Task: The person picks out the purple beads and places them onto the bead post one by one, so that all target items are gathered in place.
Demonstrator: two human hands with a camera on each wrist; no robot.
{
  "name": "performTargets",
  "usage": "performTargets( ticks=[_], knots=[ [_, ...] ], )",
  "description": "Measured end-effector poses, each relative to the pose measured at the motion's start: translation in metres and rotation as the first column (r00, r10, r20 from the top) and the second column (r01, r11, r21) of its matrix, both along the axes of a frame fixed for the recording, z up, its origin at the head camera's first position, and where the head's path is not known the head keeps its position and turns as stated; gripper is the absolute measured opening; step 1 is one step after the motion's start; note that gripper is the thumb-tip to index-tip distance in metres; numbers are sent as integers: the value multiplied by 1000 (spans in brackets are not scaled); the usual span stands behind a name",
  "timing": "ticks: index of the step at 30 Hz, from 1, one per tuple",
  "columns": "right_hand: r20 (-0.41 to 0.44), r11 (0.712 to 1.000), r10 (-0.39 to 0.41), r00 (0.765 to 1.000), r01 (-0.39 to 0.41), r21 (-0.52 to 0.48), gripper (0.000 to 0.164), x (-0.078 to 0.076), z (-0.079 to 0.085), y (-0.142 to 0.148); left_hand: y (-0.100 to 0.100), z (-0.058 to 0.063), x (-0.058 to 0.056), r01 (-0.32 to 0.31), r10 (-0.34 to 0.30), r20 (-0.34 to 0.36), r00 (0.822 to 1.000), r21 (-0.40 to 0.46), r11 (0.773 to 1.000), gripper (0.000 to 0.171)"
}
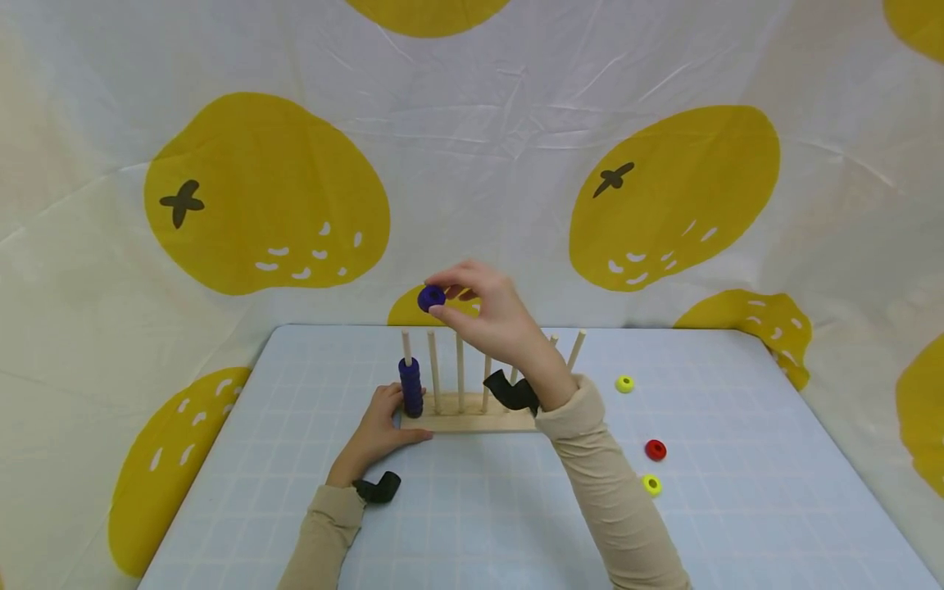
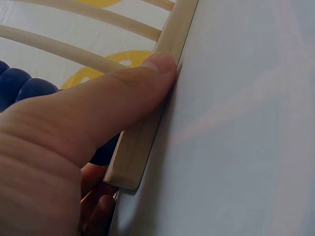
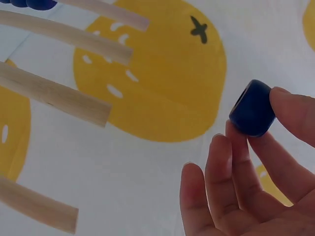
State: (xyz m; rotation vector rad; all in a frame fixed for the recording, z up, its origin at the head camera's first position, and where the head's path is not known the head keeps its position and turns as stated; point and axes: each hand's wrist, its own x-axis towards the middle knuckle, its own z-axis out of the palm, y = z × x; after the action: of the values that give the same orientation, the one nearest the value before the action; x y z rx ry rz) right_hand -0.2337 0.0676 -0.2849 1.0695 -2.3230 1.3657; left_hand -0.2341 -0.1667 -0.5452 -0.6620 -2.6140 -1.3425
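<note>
Between thumb and fingers, my right hand [image 1: 479,311] pinches a blue bead [image 3: 252,108] with a hole through it, held above the peg tops. A wooden peg stand [image 1: 472,422] with several upright pegs stands on the table. Its leftmost peg carries a stack of blue beads [image 1: 410,388]; the peg's tip shows above them. My left hand [image 1: 379,426] grips the left end of the stand's base. In the left wrist view the thumb [image 2: 133,88] presses along the front of the base, and the other fingers are partly hidden behind it. My right forearm covers part of the stand's right side.
Right of the stand lie a yellow bead [image 1: 624,384], a red bead [image 1: 655,450] and another yellow bead [image 1: 651,485]. The table [image 1: 243,492] has a pale blue checked surface. A white cloth [image 1: 472,164] with yellow fruit shapes hangs behind it.
</note>
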Motion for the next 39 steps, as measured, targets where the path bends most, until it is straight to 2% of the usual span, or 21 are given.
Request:
performTargets(
  ticks=[6,14,25,30,39],
  knots=[
    [-2,998,10,1000,-10,61,26,-3,-5,-11,0,0,-1,4,-4,-5,1000,3,1000,71],
    [40,994,16,999,-20,107,27,-5,-12,-24,-1,0,-2,-2,2,-3,1000,10,1000,70],
    [57,983,49,997,-59,173,25,-5,-20,-29,-1,-3,-3,0,0,10,1000,24,1000,69],
    [80,970,44,996,-62,235,26,-3,-20,-30,-1,-3,-4,2,-2,6,1000,24,1000,69],
    [63,946,29,998,-48,321,28,-2,-21,-32,-2,-4,-4,1,-1,1,1000,22,1000,69]
  ],
)
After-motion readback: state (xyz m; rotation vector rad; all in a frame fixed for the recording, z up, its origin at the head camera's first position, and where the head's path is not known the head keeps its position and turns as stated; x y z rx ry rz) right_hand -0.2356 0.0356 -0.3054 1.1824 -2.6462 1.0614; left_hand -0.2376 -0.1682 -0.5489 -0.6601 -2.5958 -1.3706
